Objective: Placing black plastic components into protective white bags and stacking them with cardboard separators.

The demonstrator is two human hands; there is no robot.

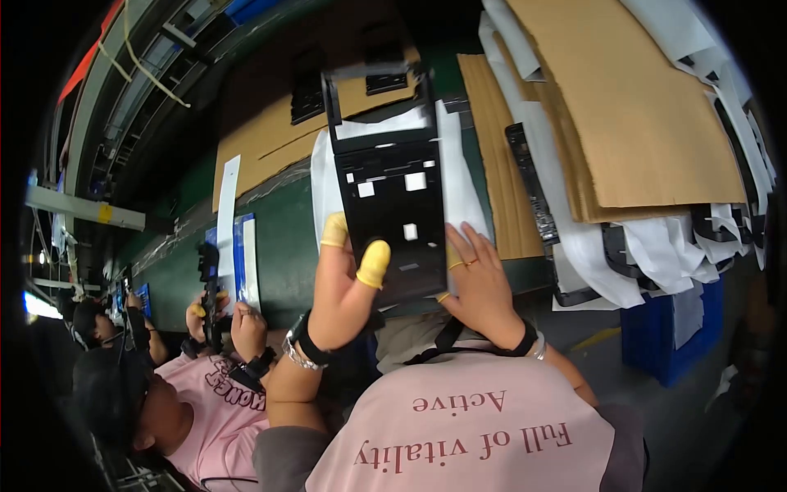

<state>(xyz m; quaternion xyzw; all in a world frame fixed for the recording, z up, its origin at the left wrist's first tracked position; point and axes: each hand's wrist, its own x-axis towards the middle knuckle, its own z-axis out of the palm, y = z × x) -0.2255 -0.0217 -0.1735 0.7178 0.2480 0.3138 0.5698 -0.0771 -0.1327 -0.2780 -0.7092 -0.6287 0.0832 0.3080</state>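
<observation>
A long black plastic panel (pixel 389 205) with cut-out windows and an open frame at its far end stands tilted up in front of me. My left hand (pixel 343 283), yellow finger cots on its thumb and a finger, grips the panel's left edge near the lower end. My right hand (pixel 479 283) lies beside the panel's right edge with its fingers stretched out over a white sheet (pixel 466 189). Its thumb is close to the lower corner of the panel; whether it touches cannot be made out. The white sheet runs behind the panel on the green bench.
Cardboard (pixel 246 148) with dark plastic parts (pixel 308 94) lies at the far side. On the right is a stack of cardboard (pixel 648 123), white wrapping and black parts above a blue bin (pixel 668 336). A co-worker (pixel 188 402) at left holds a dark part (pixel 209 283).
</observation>
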